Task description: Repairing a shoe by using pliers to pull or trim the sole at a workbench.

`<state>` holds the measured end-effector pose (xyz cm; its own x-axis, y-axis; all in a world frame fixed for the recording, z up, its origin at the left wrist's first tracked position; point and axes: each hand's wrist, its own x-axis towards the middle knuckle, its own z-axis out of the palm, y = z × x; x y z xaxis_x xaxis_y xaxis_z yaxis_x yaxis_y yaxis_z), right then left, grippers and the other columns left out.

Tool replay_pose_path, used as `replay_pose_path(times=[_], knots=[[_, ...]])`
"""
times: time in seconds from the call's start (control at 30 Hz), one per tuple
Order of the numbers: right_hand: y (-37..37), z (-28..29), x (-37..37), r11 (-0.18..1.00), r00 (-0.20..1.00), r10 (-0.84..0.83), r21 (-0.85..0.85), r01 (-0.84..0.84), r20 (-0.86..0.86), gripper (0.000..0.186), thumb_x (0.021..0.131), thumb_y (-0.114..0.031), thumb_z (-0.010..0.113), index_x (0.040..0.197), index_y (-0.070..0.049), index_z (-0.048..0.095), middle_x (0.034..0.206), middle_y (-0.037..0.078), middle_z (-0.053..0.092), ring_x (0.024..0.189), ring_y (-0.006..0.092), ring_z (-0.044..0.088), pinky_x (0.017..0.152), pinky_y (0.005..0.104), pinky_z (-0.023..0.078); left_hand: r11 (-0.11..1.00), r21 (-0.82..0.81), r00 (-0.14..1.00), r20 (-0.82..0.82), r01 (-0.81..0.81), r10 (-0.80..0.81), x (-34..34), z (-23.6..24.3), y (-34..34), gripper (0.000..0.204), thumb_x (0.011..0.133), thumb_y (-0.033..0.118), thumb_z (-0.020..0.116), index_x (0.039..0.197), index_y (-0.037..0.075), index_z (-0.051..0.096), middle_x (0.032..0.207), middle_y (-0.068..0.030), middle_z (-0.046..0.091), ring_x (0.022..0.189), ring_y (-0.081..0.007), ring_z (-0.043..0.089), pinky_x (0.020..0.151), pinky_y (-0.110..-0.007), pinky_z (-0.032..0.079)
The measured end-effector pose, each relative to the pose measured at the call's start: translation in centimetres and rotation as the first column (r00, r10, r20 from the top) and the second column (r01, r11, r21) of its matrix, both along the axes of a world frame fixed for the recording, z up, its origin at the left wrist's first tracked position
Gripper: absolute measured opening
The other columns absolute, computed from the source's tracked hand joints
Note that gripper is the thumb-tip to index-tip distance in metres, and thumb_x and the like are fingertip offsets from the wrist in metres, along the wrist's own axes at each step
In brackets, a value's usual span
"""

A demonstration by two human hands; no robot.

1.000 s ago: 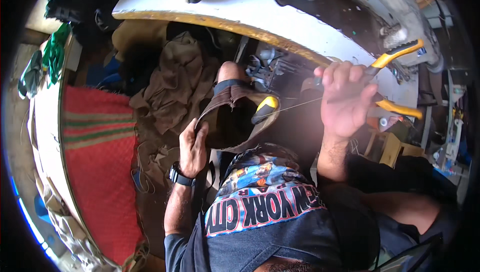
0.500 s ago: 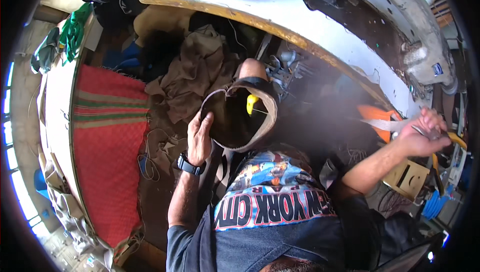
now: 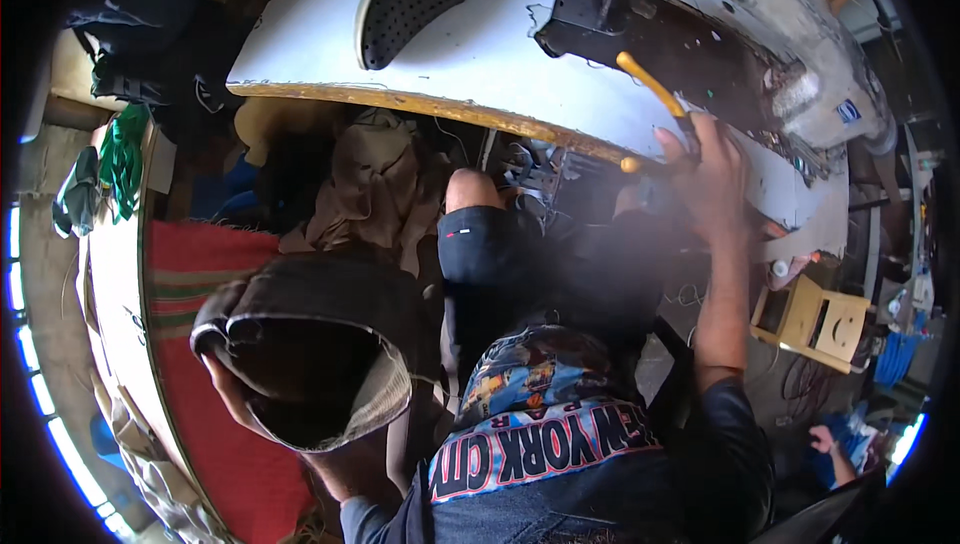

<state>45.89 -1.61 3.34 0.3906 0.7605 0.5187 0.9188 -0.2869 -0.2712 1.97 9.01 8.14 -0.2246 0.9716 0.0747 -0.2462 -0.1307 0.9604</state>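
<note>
My left hand grips a dark brown tubular leather or fabric piece at the lower left, its wide opening facing up and its edge rough. My fingers are partly hidden behind it. My right hand is closed on a yellow-handled hand tool over the front edge of the white bench; its working end is hard to make out. A sewing machine stands on the bench beyond that hand. A perforated dark shoe lies further left on the benchtop.
Brown cloth is heaped under the bench. A red striped mat covers the left surface, with green cloth beyond. A small wooden box is at right. Another person's hand shows at the lower right.
My left hand has moved the brown piece down and left. My right hand has swung out right, then back up to the bench with the tool. The other person's hand has appeared.
</note>
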Motion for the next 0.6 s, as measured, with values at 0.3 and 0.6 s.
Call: replay_pose_path(times=[0.3, 0.6], knots=[[2.9, -1.2, 0.0, 0.992, 0.98, 0.123, -0.052, -0.117, 0.157, 0.045, 0.091, -0.044, 0.065, 0.098, -0.001, 0.054, 0.08, 0.02, 0.055, 0.076, 0.0412, 0.057, 0.066, 0.0496, 0.045, 0.825, 0.465, 0.459, -0.838, 0.322, 0.294, -3.8, -13.2, 12.7, 0.035, 0.089, 0.0, 0.056, 0.124, -0.002, 0.057, 0.123, -0.0196, 0.061, 0.113, -0.031, 0.059, 0.099, -0.041, 0.046], [-0.2, -2.2, 1.5, 0.987, 0.991, 0.003, -0.16, 0.018, 0.133, 0.04, 0.094, -0.03, 0.066, 0.11, 0.005, 0.056, 0.093, 0.026, 0.06, 0.086, 0.0455, 0.059, 0.071, 0.0506, 0.046, 0.934, -0.282, 0.971, -0.027, 0.221, -0.238, 1.7, -23.5, 13.9, 0.029, 0.1, 0.02, 0.051, 0.113, -0.003, 0.062, 0.104, -0.0023, 0.065, 0.095, -0.0101, 0.057, 0.087, -0.026, 0.045]])
